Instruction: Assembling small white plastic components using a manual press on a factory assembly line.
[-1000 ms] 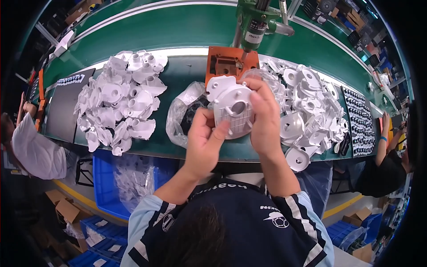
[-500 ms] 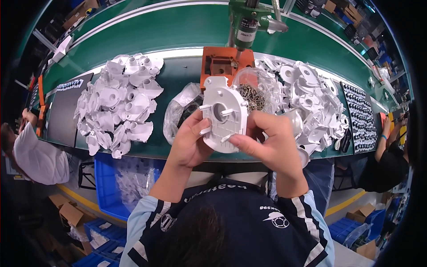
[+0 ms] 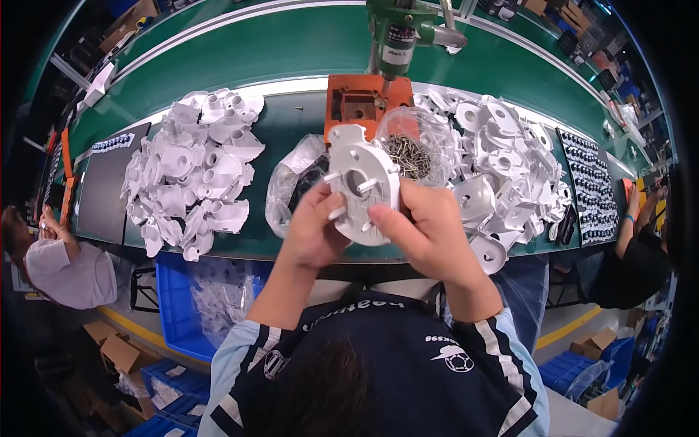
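A white plastic housing part [image 3: 355,156], with a round hole in its middle and several posts standing out from its face, is held up before my chest. My left hand [image 3: 314,226] grips its lower left edge. On the other side, my right hand [image 3: 429,226] closes round the right edge, its thumb pressed on the lower face. Beyond the part sits an orange fixture block [image 3: 342,87] beneath a green press [image 3: 393,36]. A clear bag of screws [image 3: 409,154] lies just past my right hand. Another clear bag [image 3: 280,193] with dark contents is beyond my left hand.
White plastic parts are heaped at left [image 3: 175,160] and right [image 3: 510,138]. A tray of small dark components [image 3: 588,189] stands far right, a dark board [image 3: 109,189] far left. A blue bin [image 3: 175,313] sits below the table edge. People work at both sides.
The housing part has tilted a little in my hands and shifted slightly left. My right thumb has moved up onto its face. At far left, a person's hands have shifted.
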{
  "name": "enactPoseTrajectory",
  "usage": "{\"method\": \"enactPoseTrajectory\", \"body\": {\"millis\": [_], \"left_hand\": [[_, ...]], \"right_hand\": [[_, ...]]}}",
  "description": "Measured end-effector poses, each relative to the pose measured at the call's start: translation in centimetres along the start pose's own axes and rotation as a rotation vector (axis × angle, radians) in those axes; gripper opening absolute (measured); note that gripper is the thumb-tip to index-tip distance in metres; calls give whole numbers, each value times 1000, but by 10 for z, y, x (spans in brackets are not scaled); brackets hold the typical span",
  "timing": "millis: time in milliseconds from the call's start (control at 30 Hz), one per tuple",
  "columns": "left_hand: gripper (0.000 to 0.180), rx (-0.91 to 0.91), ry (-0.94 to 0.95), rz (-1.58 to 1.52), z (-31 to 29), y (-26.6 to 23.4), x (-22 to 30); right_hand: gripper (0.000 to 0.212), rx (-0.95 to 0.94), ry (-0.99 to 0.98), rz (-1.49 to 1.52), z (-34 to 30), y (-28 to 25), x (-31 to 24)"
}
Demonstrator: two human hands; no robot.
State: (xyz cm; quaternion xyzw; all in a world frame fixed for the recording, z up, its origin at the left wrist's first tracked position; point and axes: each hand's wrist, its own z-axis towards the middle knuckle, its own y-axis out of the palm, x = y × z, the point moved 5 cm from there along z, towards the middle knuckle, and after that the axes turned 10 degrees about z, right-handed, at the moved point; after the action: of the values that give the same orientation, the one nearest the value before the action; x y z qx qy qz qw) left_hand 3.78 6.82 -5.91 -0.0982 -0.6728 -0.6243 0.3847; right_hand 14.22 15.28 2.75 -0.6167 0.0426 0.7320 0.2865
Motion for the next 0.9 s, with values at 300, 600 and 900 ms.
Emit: {"method": "enactPoseTrajectory", "body": {"millis": [300,600,900], "left_hand": [[12,-125,462,2016,108,-1,77],[12,-242,944,2333,145,-36,25],[24,-274,1181,2432,119,-30,45]], "right_hand": [[22,-78,-59,-574,39,-44,61],[14,-142,-50,-547,46,-41,71],[10,-140,-19,-418,54,-39,65]]}}
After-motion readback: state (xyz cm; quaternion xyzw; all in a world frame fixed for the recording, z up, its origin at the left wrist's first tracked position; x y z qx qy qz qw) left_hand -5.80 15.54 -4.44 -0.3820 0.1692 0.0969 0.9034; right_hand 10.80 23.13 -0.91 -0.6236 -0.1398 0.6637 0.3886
